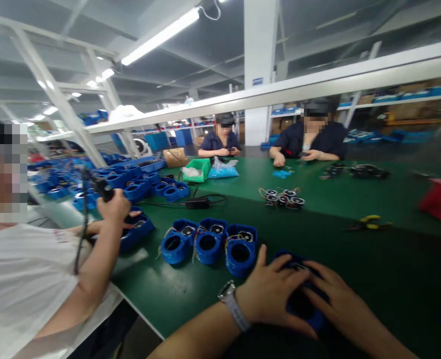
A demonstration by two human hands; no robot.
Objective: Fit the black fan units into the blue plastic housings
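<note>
Clamping blue housing (pixel 300 305) btwn left hand (pixel 271 294) & right hand (pixel 342 306), palms down, fingers splayed

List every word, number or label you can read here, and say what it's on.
No text here is readable.
Blue sign on the white pillar: too small to read.
Red marks on the co-worker's white shirt: blurred, unreadable.

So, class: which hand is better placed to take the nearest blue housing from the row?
Probably left: the left hand sits just beside the nearest blue housing; the right hand lies farther off, across the blue part both hands cover.
</note>
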